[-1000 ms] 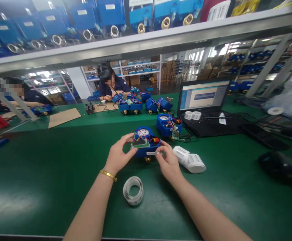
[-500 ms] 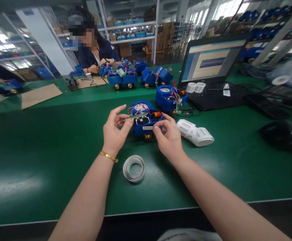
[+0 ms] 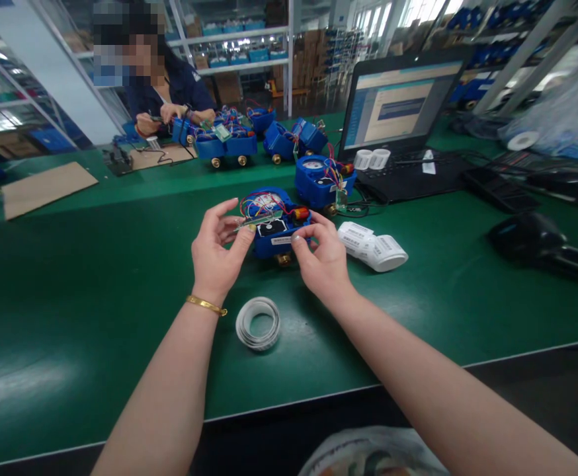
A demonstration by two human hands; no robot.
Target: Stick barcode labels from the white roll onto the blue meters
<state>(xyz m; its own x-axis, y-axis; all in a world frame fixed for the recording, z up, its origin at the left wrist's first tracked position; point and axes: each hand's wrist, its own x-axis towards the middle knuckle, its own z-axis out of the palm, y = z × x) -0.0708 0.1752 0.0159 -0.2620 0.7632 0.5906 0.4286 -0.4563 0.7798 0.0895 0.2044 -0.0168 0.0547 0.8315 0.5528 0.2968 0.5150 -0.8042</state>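
My left hand [image 3: 217, 254] pinches the edge of a small green circuit board [image 3: 263, 219] between thumb and fingers, tilted over a blue water meter [image 3: 265, 250]. Coloured wires, a round dial, a black module and a red-orange cylindrical part [image 3: 301, 213] show inside the open housing. On the meter's front is a white barcode label [image 3: 281, 240]. Closed on the meter's right side is my right hand [image 3: 325, 259], its thumb at the label's right end. A brass fitting [image 3: 284, 259] sticks out below. Nearer to me lies a roll of label tape [image 3: 258, 341].
Right of my hands lies a loose strip of barcode labels [image 3: 371, 246]. A second blue meter [image 3: 319, 188] stands behind, beside a laptop [image 3: 393, 112]. A black scanner [image 3: 522, 241] rests at right. Across the bench a co-worker [image 3: 170, 92] handles parts near several meters [image 3: 227, 147].
The whole scene has shifted left and slightly up as my head turned. Both my hands keep their hold on the circuit board and the meter, with hardly any movement.
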